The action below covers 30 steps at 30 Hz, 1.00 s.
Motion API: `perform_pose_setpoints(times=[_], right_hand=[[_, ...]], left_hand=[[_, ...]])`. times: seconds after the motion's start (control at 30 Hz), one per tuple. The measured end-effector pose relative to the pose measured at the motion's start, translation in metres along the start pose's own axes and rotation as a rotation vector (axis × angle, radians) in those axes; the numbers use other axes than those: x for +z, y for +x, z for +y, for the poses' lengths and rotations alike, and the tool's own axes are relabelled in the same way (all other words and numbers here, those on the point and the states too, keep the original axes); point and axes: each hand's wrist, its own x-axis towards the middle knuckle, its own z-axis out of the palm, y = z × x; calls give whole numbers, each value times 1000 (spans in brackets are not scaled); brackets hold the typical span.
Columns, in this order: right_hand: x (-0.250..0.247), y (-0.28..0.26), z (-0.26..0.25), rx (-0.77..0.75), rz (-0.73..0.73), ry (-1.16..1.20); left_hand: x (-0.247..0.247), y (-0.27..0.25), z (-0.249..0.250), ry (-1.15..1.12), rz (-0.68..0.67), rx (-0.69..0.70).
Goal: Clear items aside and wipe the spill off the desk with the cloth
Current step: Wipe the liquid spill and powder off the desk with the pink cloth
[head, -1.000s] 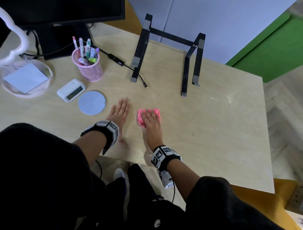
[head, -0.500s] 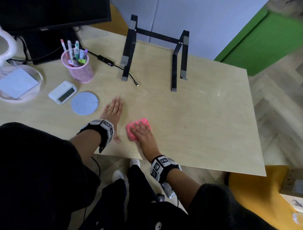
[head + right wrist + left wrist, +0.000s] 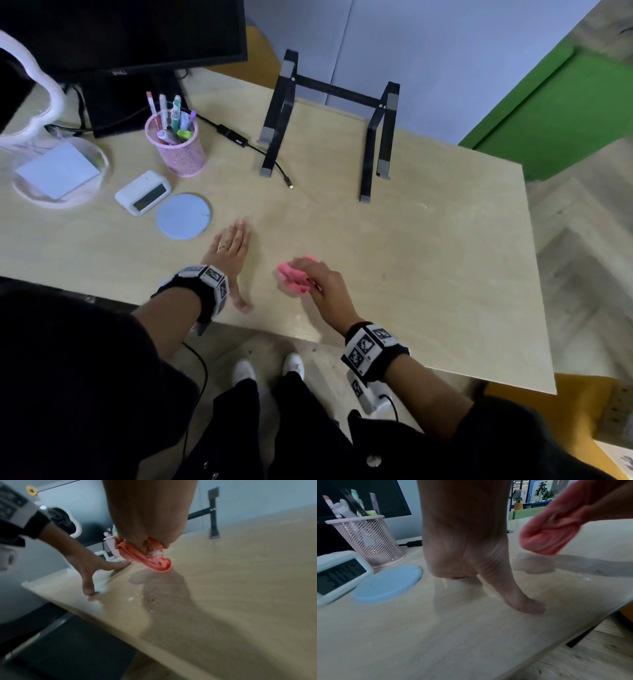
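Note:
My right hand (image 3: 317, 281) grips the bunched pink cloth (image 3: 293, 278) and holds it just above the pale wooden desk (image 3: 428, 274), near the front edge; its shadow falls on the wood below. The cloth (image 3: 150, 559) hangs crumpled from my fingers in the right wrist view and shows as a pink wad (image 3: 551, 536) in the left wrist view. My left hand (image 3: 229, 250) lies flat on the desk with straight fingers, to the left of the cloth, thumb (image 3: 518, 599) spread on the wood. A few pale specks and a faint wet smear (image 3: 137, 580) mark the desk under the cloth.
Left of my left hand lie a round blue coaster (image 3: 184, 216) and a white digital clock (image 3: 143, 192). Behind them stand a pink mesh pen cup (image 3: 178, 150), a monitor (image 3: 123, 37) and a cable (image 3: 253, 147). A black laptop stand (image 3: 329, 130) stands at the back centre.
My right hand went from pressing the cloth flat on the desk to bunching it up and lifting it off the surface, moving right. My left hand has stayed flat in place.

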Motion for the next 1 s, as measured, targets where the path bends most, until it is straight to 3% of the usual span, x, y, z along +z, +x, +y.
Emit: perform_pose_setpoints(times=[0.13, 0.3, 0.47, 0.73, 0.9, 1.0], right_hand=[[28, 9, 12, -178, -207, -258], [17, -12, 22, -344, -266, -229], [-1, -41, 34, -282, -406, -254], [-51, -69, 62, -377, -560, -380], [-86, -70, 82, -357, -592, -339], [-96, -61, 84, -432, -584, -389]], left_hand=[[4, 1, 8, 6, -8, -27], [2, 0, 11, 1, -13, -37], [1, -1, 11, 4, -11, -41], [-1, -3, 12, 17, -6, -47], [-1, -7, 9, 16, 9, -44], [1, -8, 4, -23, 28, -72]])
